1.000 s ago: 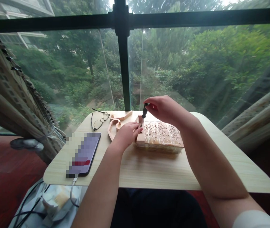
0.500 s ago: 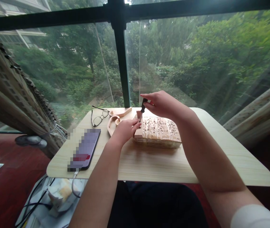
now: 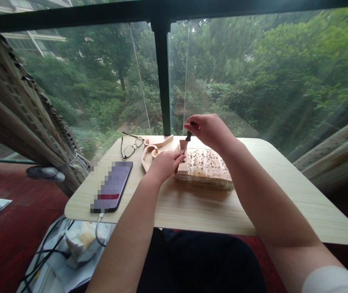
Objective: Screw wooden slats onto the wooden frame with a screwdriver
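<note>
My right hand (image 3: 206, 127) is closed on the black handle of a screwdriver (image 3: 188, 136), held tilted with its shaft pointing down. Its tip meets a pale wooden piece (image 3: 187, 166) near the fingers of my left hand (image 3: 168, 162), which pinch around the shaft's lower end at the wood. What exactly lies between those left fingertips is too small to tell. Under and beside the wooden piece is a rectangular block in clear wrapping (image 3: 210, 167), its top dotted with dark specks. Curved wooden parts (image 3: 147, 158) lie left of it, partly behind my left hand.
On the light wooden table (image 3: 299, 203), eyeglasses (image 3: 133, 147) and a phone (image 3: 113, 185) with a charging cable (image 3: 98, 228) lie to the left. A window frame (image 3: 163, 81) rises behind the table. Below left are a crumpled paper bag (image 3: 80, 240) and black cords.
The whole view has shifted slightly. My right fingers have curled more tightly over the top of the screwdriver handle. My left hand remains at the wooden piece.
</note>
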Tool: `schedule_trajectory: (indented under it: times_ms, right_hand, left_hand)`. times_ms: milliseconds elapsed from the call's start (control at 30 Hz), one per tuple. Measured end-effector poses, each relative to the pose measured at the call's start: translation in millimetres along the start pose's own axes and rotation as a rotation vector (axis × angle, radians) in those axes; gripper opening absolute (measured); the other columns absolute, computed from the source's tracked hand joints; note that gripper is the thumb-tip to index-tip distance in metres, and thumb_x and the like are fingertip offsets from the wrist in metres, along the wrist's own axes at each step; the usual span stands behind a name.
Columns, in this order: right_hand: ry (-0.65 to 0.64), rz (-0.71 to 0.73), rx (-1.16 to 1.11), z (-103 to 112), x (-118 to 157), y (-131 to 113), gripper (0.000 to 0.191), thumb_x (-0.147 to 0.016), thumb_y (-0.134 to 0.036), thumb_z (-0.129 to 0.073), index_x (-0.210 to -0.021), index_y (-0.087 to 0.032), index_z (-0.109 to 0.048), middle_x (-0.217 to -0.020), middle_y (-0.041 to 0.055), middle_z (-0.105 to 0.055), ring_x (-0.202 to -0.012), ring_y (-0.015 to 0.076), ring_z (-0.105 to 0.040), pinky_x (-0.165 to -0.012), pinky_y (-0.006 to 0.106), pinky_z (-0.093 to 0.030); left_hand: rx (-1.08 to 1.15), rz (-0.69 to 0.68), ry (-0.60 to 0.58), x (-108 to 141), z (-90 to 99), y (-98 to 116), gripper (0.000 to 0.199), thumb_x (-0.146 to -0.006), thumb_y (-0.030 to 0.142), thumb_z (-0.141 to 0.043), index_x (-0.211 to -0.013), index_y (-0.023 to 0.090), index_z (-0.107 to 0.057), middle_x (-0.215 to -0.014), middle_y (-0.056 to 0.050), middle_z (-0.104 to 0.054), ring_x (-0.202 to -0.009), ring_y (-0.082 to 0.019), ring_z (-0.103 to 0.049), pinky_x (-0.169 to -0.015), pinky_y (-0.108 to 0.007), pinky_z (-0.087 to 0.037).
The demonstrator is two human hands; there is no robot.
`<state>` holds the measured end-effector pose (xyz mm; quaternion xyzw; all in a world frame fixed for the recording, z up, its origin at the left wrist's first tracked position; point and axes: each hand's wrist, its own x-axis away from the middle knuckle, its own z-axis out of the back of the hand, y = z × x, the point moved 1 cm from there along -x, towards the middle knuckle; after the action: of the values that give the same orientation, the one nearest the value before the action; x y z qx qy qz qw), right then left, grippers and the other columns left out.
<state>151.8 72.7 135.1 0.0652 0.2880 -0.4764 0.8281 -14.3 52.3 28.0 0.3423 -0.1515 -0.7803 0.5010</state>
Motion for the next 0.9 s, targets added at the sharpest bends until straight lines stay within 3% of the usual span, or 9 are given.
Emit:
schedule_trajectory:
  times_ms: [167, 333, 467, 567, 700, 767, 900]
  right_hand:
    - [-0.09, 0.051, -0.013, 6.9, -0.3, 3.5, 0.035, -0.093, -0.026, -0.043, -0.106, -0.012, -0.072, -0.08, 0.0075, -0.072, -0.067, 0.0136, -0.059, -0.063, 0.024, -0.036]
    - [-0.027, 0.0, 0.144, 3.9, -2.3, 1.9, 0.043, -0.089, -0.047, -0.05, -0.073, -0.013, -0.071, -0.065, 0.0066, -0.065, -0.055, 0.0125, -0.048, -0.054, 0.027, -0.027]
    - [-0.027, 0.068, 0.1, -1.8, -2.9, 0.6, 0.029, -0.091, -0.033, -0.052, -0.099, -0.014, -0.072, -0.083, 0.0093, -0.071, -0.07, 0.0158, -0.059, -0.064, 0.026, -0.036]
    - [-0.073, 0.099, 0.032, 2.1, -1.6, 1.5, 0.033, -0.093, -0.03, -0.047, -0.114, -0.014, -0.069, -0.097, 0.0111, -0.072, -0.083, 0.018, -0.063, -0.073, 0.026, -0.04]
    - [-0.174, 0.038, -0.005, 11.8, 1.3, 4.8, 0.037, -0.092, -0.02, -0.042, -0.121, -0.016, -0.065, -0.094, 0.0089, -0.073, -0.072, 0.0151, -0.062, -0.065, 0.025, -0.039]
    - [-0.172, 0.023, 0.054, 14.1, 2.2, 4.5, 0.033, -0.09, -0.022, -0.046, -0.115, -0.015, -0.067, -0.087, 0.0083, -0.073, -0.066, 0.0149, -0.059, -0.06, 0.025, -0.036]
    - [-0.098, 0.023, 0.161, 12.9, 3.2, -3.2, 0.03, -0.088, -0.036, -0.049, -0.082, -0.016, -0.07, -0.071, 0.0068, -0.068, -0.06, 0.0144, -0.052, -0.054, 0.027, -0.027]
  left_hand:
    - [-0.131, 0.007, -0.072, -0.7, 1.7, 2.2, 0.033, -0.093, 0.034, -0.048, -0.113, 0.02, -0.07, -0.103, -0.01, -0.075, -0.098, -0.023, -0.069, -0.087, -0.03, -0.051]
    - [-0.185, -0.011, -0.096, -2.3, 2.6, 3.2, 0.033, -0.095, 0.033, -0.045, -0.112, 0.021, -0.071, -0.103, -0.009, -0.075, -0.102, -0.024, -0.067, -0.091, -0.031, -0.049]
    - [-0.181, -0.002, -0.096, -2.2, 2.7, 3.1, 0.034, -0.095, 0.034, -0.044, -0.114, 0.022, -0.07, -0.104, -0.009, -0.075, -0.101, -0.024, -0.068, -0.088, -0.031, -0.05]
    - [-0.166, 0.002, -0.1, -1.9, 2.5, 3.1, 0.035, -0.095, 0.033, -0.044, -0.115, 0.021, -0.07, -0.107, -0.01, -0.074, -0.102, -0.024, -0.068, -0.088, -0.031, -0.05]
    - [-0.137, 0.012, -0.089, -1.7, 2.7, 2.9, 0.036, -0.094, 0.034, -0.045, -0.116, 0.02, -0.069, -0.11, -0.009, -0.073, -0.105, -0.024, -0.067, -0.09, -0.031, -0.05]
    - [-0.13, 0.012, -0.09, -1.7, 2.8, 2.7, 0.036, -0.094, 0.035, -0.045, -0.116, 0.02, -0.07, -0.11, -0.009, -0.073, -0.105, -0.024, -0.067, -0.091, -0.031, -0.049]
    - [-0.112, 0.002, -0.09, -1.3, 3.0, 2.5, 0.036, -0.094, 0.035, -0.045, -0.116, 0.02, -0.07, -0.11, -0.01, -0.073, -0.105, -0.024, -0.067, -0.092, -0.031, -0.049]
